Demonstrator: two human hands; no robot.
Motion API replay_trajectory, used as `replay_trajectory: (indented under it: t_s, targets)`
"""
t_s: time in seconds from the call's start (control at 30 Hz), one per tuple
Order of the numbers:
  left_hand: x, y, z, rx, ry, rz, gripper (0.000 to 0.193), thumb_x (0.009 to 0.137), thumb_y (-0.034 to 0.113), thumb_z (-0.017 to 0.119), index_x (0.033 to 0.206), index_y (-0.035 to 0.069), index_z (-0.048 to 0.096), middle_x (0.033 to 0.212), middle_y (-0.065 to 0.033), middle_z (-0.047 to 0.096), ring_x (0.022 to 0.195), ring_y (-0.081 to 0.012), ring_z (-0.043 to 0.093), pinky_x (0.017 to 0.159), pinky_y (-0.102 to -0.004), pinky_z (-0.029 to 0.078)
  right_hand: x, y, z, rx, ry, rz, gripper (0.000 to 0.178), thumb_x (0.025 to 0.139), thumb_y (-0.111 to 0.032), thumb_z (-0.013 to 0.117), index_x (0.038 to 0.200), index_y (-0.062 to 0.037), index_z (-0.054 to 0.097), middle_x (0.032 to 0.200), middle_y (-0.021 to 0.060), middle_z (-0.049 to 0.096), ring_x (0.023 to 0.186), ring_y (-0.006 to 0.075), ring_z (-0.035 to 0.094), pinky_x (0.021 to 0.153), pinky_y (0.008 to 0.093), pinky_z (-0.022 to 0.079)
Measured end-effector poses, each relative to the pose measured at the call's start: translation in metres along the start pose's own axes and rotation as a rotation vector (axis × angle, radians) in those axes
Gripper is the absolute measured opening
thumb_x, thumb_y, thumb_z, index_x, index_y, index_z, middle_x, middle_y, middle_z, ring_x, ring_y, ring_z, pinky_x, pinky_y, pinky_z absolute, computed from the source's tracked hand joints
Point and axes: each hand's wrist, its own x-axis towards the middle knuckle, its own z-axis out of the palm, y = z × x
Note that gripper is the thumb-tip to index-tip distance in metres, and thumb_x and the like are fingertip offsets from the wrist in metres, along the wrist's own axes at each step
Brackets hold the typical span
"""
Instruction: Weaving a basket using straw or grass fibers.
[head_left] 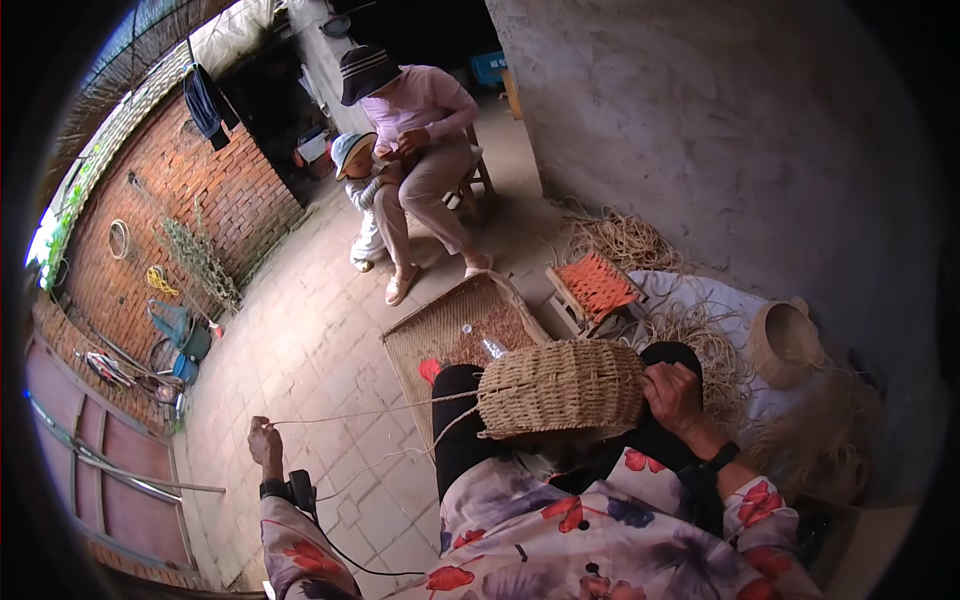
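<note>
A woven straw basket (560,388) lies on its side across my lap. My right hand (674,396) is closed on its right end, with the fingers partly hidden against the weave. Out to the left, my left hand (265,443) is closed on a twisted straw cord (375,410) that runs taut to the basket's left side. A slack length of the cord (375,463) hangs lower, between the left hand and my lap. Part of the basket's underside is in shadow.
Beyond my knees lies a flat woven tray (425,325) with reddish bits. A small stool with an orange woven seat (593,287) stands beside it. Loose straw (705,350) and a round basket (785,343) lie on the right. A seated person (425,130) and a child (365,190) are farther off.
</note>
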Motion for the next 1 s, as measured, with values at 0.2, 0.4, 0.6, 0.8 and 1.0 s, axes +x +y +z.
replay_trajectory:
  t_s: [0.2,0.4,0.6,0.8,1.0]
  targets:
    - [-0.135,0.204,0.001,-0.984,-0.709,0.403,0.027,0.093,0.019,0.068,0.116,0.005,0.074,0.097,-0.0020,0.070,0.081,-0.0110,0.060,0.073,-0.0277,0.049,-0.001,0.006,0.007,0.032,-0.003,0.011,0.014,0.087,-0.009,0.068,0.085,-0.0057,0.054,0.072,0.0104,0.055,0.064,0.0327,0.058,0.058,0.0414,0.042]
    - [-0.238,0.338,-0.053,-0.834,-0.630,1.042,0.015,0.089,0.012,0.071,0.101,0.003,0.073,0.083,-0.0068,0.060,0.072,-0.0198,0.058,0.066,-0.0314,0.046,-0.003,0.008,0.011,0.048,0.015,0.034,0.013,0.086,-0.009,0.068,0.085,-0.0058,0.055,0.072,0.0100,0.055,0.064,0.0318,0.059,0.059,0.0412,0.042]
    - [-0.238,0.343,-0.048,-0.779,-0.573,1.051,0.009,0.088,0.013,0.071,0.091,0.004,0.070,0.082,-0.0124,0.067,0.072,-0.0268,0.069,0.065,-0.0375,0.052,-0.003,0.007,0.008,0.041,0.026,0.044,0.011,0.086,-0.007,0.068,0.085,-0.0058,0.057,0.073,0.0089,0.057,0.065,0.0305,0.060,0.059,0.0398,0.043]
    - [-0.193,0.313,-0.053,-0.555,-0.242,0.763,0.017,0.084,0.012,0.072,0.099,0.004,0.072,0.096,-0.0153,0.074,0.088,-0.0298,0.073,0.076,-0.0399,0.054,-0.003,0.008,0.010,0.048,0.049,0.055,0.011,0.085,-0.007,0.069,0.087,-0.0062,0.058,0.075,0.0086,0.058,0.068,0.0303,0.061,0.060,0.0403,0.045]
    - [-0.245,0.320,-0.068,-0.750,-0.649,0.973,0.021,0.085,0.018,0.077,0.095,0.001,0.070,0.096,-0.0150,0.070,0.087,-0.0304,0.067,0.080,-0.0401,0.052,0.008,-0.004,0.001,0.304,0.062,0.235,0.010,0.085,0.001,0.065,0.091,-0.0039,0.058,0.081,0.0120,0.058,0.073,0.0324,0.063,0.064,0.0392,0.050]
